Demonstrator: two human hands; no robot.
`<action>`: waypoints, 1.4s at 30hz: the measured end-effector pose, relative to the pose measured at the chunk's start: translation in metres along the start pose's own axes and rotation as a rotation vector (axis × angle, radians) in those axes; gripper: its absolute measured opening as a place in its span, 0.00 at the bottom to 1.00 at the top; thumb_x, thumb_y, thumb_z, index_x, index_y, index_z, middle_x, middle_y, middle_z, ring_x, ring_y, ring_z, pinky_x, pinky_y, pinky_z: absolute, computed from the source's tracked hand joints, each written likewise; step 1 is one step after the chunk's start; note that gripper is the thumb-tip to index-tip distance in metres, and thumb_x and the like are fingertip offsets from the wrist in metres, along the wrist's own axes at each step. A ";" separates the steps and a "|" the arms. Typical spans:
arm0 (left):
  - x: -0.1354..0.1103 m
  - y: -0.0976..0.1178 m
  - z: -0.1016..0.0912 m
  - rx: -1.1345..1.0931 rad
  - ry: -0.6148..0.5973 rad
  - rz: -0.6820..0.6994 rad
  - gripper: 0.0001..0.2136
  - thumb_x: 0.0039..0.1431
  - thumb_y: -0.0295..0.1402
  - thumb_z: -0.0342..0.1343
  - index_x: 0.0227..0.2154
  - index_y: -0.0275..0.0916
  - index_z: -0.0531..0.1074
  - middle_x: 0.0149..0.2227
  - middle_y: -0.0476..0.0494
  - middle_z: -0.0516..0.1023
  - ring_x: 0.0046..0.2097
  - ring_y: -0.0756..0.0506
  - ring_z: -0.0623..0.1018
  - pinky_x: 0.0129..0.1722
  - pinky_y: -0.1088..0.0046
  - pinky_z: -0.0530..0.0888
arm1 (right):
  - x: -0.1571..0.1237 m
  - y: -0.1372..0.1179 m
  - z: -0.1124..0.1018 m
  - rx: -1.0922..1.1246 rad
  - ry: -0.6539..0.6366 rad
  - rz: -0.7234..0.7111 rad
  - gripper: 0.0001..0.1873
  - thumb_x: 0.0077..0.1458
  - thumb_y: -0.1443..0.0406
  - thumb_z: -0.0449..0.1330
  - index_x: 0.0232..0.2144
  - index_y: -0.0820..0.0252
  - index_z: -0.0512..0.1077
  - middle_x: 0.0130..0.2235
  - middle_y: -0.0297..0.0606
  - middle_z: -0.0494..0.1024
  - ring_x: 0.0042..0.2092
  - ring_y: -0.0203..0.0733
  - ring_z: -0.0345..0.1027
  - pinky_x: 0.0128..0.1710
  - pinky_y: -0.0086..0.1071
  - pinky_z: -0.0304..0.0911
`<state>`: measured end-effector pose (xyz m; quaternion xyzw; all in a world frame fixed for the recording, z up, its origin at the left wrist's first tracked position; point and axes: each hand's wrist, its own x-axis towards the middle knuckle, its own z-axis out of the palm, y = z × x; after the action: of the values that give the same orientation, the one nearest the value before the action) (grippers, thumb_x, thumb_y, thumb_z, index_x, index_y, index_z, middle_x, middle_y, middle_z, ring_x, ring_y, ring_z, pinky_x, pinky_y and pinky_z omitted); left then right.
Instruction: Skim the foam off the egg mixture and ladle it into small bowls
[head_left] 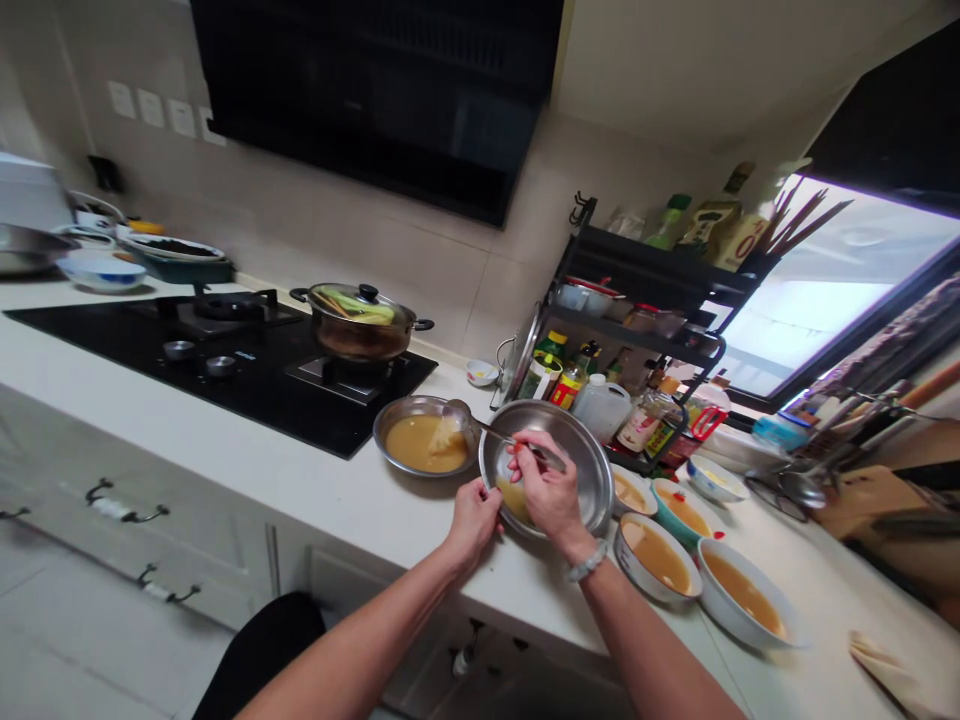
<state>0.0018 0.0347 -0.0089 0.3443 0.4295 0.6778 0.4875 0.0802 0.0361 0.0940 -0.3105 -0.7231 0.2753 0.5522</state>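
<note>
The right hand [546, 480] has its fingers [529, 462] closed round the handle of a ladle [459, 412], and a pale bracelet [587, 562] circles that wrist. The left hand [475, 518] has its fingers bent in a pinch at the near left rim of a steel bowl [594, 470]. A little brown liquid lies at the lower left of this bowl, and the ladle's shaft crosses above it. The ladle's head is over the right side of a steel pan [386, 455], just beside the bowl, with brown liquid in it.

To the right on the worktop [285, 478] stand 4 bowls [724, 608] of brown liquid, close together. Behind the steel bowl is a black rack [637, 340] with bottles and a white jug [602, 408]. Left of the rack sits a small dish [481, 374]. Further left, a lidded pot [352, 338] stands on the hob [300, 415], with green food showing through its glass lid.
</note>
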 end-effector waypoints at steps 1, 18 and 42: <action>0.000 0.000 0.000 -0.003 -0.002 0.000 0.06 0.43 0.34 0.55 0.20 0.37 0.66 0.14 0.56 0.64 0.14 0.55 0.62 0.13 0.79 0.63 | -0.003 0.001 -0.002 -0.033 -0.036 -0.054 0.08 0.56 0.62 0.57 0.37 0.56 0.74 0.31 0.36 0.76 0.27 0.37 0.70 0.28 0.31 0.68; -0.006 0.013 0.000 -0.022 0.032 -0.023 0.07 0.39 0.34 0.58 0.17 0.37 0.67 0.14 0.56 0.63 0.15 0.56 0.62 0.13 0.81 0.63 | -0.069 0.005 -0.141 -0.218 0.332 0.204 0.15 0.47 0.54 0.65 0.33 0.59 0.74 0.21 0.34 0.74 0.20 0.37 0.65 0.18 0.31 0.62; -0.006 0.010 -0.002 0.003 0.015 -0.006 0.07 0.41 0.33 0.57 0.17 0.37 0.66 0.15 0.56 0.63 0.15 0.56 0.63 0.14 0.80 0.63 | -0.060 0.003 -0.124 0.291 0.563 0.439 0.16 0.36 0.62 0.70 0.28 0.61 0.70 0.19 0.34 0.75 0.18 0.32 0.64 0.14 0.22 0.56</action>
<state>-0.0015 0.0271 -0.0008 0.3386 0.4353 0.6781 0.4858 0.2130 -0.0003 0.0841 -0.4397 -0.4129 0.3908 0.6953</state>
